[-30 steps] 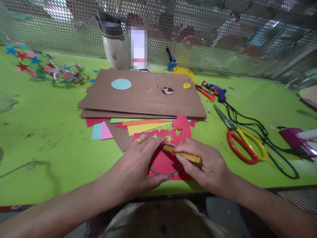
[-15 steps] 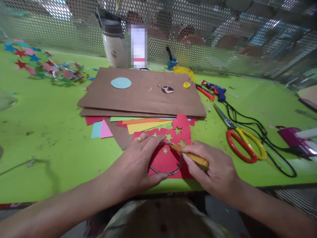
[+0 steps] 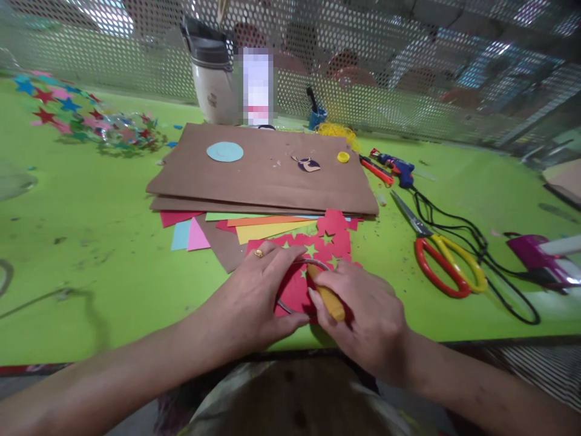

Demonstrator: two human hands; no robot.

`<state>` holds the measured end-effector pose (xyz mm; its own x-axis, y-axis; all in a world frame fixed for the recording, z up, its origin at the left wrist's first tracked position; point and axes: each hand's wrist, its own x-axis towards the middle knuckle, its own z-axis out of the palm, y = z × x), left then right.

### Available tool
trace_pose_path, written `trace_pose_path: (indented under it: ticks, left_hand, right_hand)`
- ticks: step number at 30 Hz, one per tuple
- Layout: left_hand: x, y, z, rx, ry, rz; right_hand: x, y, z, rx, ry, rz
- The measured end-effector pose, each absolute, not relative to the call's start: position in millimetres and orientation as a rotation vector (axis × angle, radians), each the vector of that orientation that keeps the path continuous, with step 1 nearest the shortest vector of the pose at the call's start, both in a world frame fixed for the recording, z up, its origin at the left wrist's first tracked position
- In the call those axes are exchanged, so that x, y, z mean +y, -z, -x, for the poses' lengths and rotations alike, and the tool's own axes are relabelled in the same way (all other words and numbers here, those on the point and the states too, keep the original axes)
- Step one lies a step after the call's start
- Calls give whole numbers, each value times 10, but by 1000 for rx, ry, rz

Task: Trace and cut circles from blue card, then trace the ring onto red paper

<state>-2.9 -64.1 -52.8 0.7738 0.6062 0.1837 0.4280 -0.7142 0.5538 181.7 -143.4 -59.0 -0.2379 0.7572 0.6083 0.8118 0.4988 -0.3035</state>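
A thin round ring (image 3: pixel 284 306) lies flat on a red sheet (image 3: pixel 294 289) with star-shaped cutouts. My left hand (image 3: pixel 261 284) wraps round the ring's left side, fingers on its far edge and thumb on the near edge, holding it against the sheet. My right hand (image 3: pixel 370 309) is closed on a yellow pen-like tool (image 3: pixel 330 301), which leans over the inside of the ring with its tip by the far rim. The exact kind of tool cannot be made out. My right hand hides the ring's right side.
Folded brown paper (image 3: pixel 263 181) lies beyond, over coloured sheets (image 3: pixel 272 233). At right are scissors (image 3: pixel 440 260), a red cutter (image 3: pixel 376 169), a blue glue gun (image 3: pixel 399 168) and a black cord (image 3: pixel 472 227). Star garlands (image 3: pixel 68 103) lie at left; a white jug (image 3: pixel 215 91) stands behind.
My right hand has moved left, and the yellow tool has swung from pointing rightward to a steeper slant over the ring. My left hand stays on the ring.
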Motion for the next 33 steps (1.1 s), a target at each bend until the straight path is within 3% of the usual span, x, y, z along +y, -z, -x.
trace_pose_path:
  ticks: [11,28,33]
  left_hand:
    - [-641,543,40,774,-477,-2478]
    - [-650,542,37,805,-447,-2480]
    - [-640,553,52,798,-427,-2492]
  right_hand:
    - [-1414,530,-1685,-2090,4,1170]
    - [-1412,422,-1834,-1871,-541,1104]
    - [-1349,454,-1848,-1824,-552,1134]
